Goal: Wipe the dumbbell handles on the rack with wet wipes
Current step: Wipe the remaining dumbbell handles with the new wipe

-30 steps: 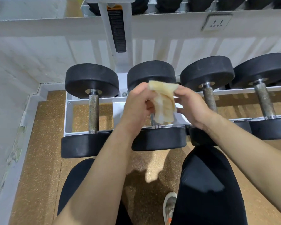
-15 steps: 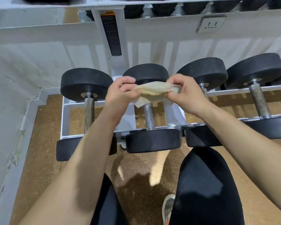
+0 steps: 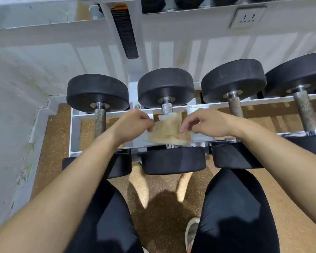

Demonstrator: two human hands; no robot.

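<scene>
Yellowed wet wipe (image 3: 167,131) is now down on the second dumbbell handle (image 3: 167,108) from the left. A second ago it was a folded wad held up between the hands, half a second ago it was pulled flat in the air, and now it is spread and draped across the bar. My read: unfolding is done and wiping of this handle is about to start, with no stroke made yet.

Fingers: the left hand (image 3: 133,123) pinches the wipe's left edge and the right hand (image 3: 210,123) pinches its right edge, both curled on the cloth. Neither wraps the bar yet.

Coverage: the wipe sits on the near and middle part of the handle, and the far knurled stub by the far plate is bare. The leftmost handle (image 3: 99,121) shows bright knurl. The third handle (image 3: 235,108) and fourth handle (image 3: 305,114) look brown and dull, so likely still to do.

Room: travel along the bar is capped by the black plates at each end, and the white rack (image 3: 75,132) rails cross under both ends. To the sides, each hand sits in the gap to the neighbouring handle, so there's space to wrap. The wall (image 3: 16,106) closes the left side, well apart from the hands. Both knees sit near the near plates.
</scene>
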